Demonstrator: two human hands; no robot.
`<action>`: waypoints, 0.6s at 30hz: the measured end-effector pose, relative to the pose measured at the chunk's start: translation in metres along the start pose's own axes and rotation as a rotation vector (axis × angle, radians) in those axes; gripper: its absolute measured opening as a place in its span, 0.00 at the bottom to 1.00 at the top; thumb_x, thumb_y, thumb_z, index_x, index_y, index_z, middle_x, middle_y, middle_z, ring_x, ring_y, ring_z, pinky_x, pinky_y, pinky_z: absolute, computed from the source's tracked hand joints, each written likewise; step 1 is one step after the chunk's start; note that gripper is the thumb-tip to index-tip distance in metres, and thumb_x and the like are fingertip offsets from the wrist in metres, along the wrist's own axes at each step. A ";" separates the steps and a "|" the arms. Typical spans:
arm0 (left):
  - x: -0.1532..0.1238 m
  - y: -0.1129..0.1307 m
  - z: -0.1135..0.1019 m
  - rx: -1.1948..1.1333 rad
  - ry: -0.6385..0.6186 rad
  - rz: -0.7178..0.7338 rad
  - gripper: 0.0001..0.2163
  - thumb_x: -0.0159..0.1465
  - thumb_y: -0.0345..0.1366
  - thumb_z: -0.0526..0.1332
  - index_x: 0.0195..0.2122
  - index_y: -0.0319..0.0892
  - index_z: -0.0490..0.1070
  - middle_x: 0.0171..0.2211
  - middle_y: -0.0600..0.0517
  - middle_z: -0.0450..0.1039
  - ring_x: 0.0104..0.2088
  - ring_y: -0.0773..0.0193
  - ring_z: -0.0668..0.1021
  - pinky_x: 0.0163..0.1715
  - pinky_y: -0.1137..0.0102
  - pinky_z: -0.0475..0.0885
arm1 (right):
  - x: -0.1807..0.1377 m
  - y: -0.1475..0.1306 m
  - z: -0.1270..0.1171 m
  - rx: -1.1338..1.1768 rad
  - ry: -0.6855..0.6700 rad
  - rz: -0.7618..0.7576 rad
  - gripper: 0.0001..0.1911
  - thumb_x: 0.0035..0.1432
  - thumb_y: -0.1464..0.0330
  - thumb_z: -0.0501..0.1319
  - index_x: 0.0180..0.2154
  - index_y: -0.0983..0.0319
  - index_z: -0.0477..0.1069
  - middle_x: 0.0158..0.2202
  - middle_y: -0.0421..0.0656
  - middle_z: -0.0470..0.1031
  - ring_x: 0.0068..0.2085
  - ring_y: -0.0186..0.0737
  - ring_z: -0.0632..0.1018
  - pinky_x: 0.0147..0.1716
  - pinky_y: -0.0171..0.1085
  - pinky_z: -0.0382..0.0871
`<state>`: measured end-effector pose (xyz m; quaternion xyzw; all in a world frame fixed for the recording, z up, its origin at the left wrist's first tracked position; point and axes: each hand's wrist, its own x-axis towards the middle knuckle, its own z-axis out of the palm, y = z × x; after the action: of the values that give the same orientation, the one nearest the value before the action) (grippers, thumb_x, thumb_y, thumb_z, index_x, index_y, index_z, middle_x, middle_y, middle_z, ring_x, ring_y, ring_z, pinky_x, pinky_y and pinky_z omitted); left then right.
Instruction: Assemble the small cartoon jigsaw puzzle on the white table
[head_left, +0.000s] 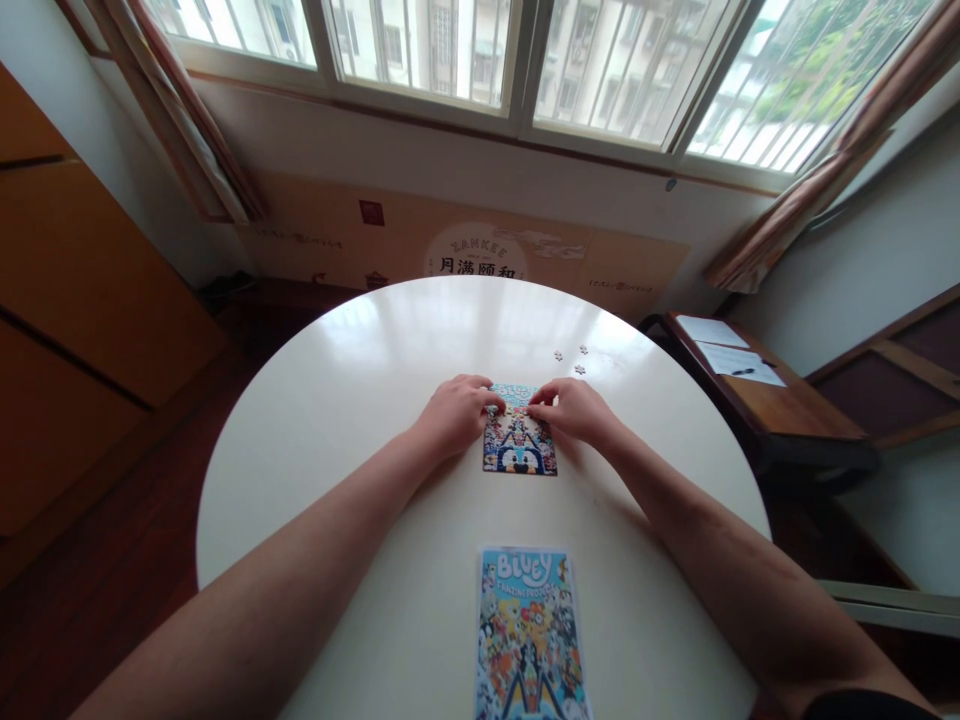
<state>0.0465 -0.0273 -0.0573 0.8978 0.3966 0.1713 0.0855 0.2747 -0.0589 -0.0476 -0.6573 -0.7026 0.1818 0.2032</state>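
A small jigsaw puzzle [519, 458] lies on the white round table, with a blue cartoon dog's head at its near edge. A jagged pale gap runs across its middle, between the lower part and the upper part. My left hand [459, 410] rests on its left side, fingers curled over the edge and touching the pieces. From the right, my right hand [574, 408] reaches over the upper part, thumb and forefinger pinched close to the gap. Whatever sits between those fingertips is too small to make out. Beyond this hand lie loose puzzle pieces [580, 370].
A Bluey picture sheet [529, 630] lies on the near part of the round table [315, 460]. To the right stands a low wooden table [799, 415] with papers [739, 362] and a pen. Windows, curtains and a printed cardboard panel [300, 220] are at the back.
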 end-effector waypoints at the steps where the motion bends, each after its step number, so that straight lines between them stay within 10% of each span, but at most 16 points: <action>1: 0.000 0.000 0.000 0.000 0.006 0.004 0.18 0.62 0.28 0.57 0.43 0.53 0.82 0.54 0.49 0.76 0.54 0.52 0.76 0.57 0.55 0.70 | 0.000 0.001 -0.001 -0.012 -0.006 -0.022 0.07 0.53 0.60 0.68 0.32 0.53 0.83 0.34 0.42 0.83 0.35 0.46 0.79 0.37 0.42 0.69; 13: 0.000 0.008 0.001 -0.083 0.067 0.066 0.17 0.70 0.33 0.51 0.55 0.43 0.74 0.57 0.45 0.74 0.58 0.54 0.74 0.61 0.57 0.67 | 0.014 0.062 -0.044 0.033 0.512 0.005 0.16 0.61 0.59 0.58 0.40 0.59 0.81 0.41 0.47 0.83 0.36 0.45 0.78 0.42 0.42 0.72; 18: -0.002 0.018 0.002 0.038 -0.160 0.039 0.27 0.74 0.49 0.45 0.68 0.41 0.61 0.71 0.41 0.53 0.71 0.45 0.55 0.67 0.43 0.49 | 0.031 0.110 -0.041 0.045 0.519 0.122 0.23 0.63 0.63 0.52 0.54 0.64 0.76 0.51 0.51 0.79 0.50 0.49 0.78 0.53 0.46 0.71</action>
<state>0.0583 -0.0410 -0.0548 0.9177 0.3740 0.0932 0.0963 0.3881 -0.0212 -0.0693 -0.7183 -0.5819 0.0349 0.3798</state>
